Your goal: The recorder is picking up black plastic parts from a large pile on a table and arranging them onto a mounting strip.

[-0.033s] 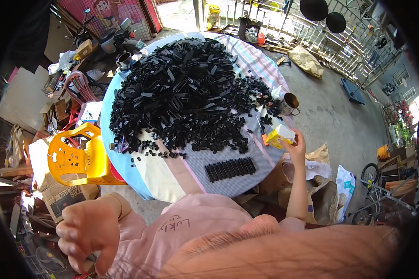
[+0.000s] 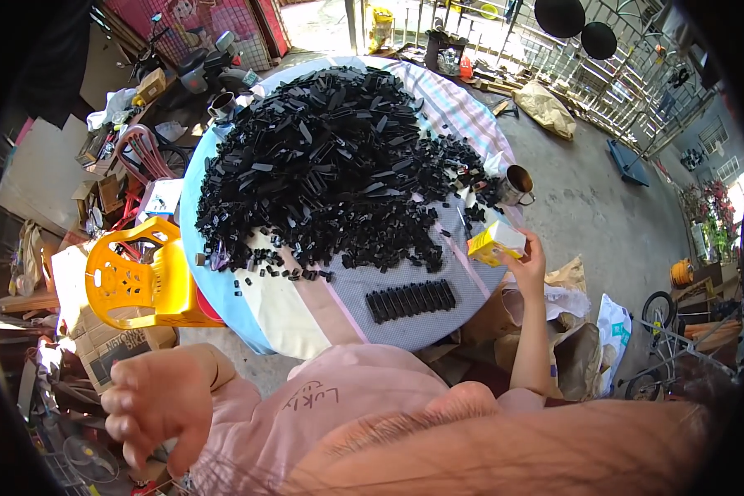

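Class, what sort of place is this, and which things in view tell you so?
Probably a cluttered home yard or garage used as a workspace: a motorbike, a yellow plastic chair, and a cloth-covered round table bearing a big heap of loose black pieces.

Yellow box (image 2: 494,242) slightly shifted

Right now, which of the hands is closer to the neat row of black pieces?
Right. The right hand, holding a yellow-and-white box, is right of the row; the left hand is far left.
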### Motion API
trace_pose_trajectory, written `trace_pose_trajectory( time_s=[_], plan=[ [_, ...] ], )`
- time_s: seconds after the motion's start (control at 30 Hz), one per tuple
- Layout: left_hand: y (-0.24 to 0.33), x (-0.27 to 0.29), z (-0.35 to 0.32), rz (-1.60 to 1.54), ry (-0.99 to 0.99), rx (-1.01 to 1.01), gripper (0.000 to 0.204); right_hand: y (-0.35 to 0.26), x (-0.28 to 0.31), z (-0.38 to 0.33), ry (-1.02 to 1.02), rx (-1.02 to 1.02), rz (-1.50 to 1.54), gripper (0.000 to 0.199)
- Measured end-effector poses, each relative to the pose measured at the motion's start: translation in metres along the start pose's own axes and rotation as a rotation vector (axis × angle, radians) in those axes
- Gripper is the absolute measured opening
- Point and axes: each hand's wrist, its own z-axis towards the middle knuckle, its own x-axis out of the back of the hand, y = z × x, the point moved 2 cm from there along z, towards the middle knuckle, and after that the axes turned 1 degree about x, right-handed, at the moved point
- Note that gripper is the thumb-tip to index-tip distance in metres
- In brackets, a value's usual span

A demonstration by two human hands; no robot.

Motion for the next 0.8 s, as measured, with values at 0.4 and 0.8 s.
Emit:
trace_pose_trajectory(
  time_s=[0.4,0.8],
  plan=[
    [-0.13,0.037,-0.142,0.773,-0.543,0.858,0.024,-0.215,-0.138,-0.067,-0.576,0.52,0.053,0.063],
    [-0.112,-0.069,0.0,-1.304,-0.486,1.331,0.06,-0.234,-0.171,-0.085,-0.601,0.591,-0.051,0.054]
  ],
)
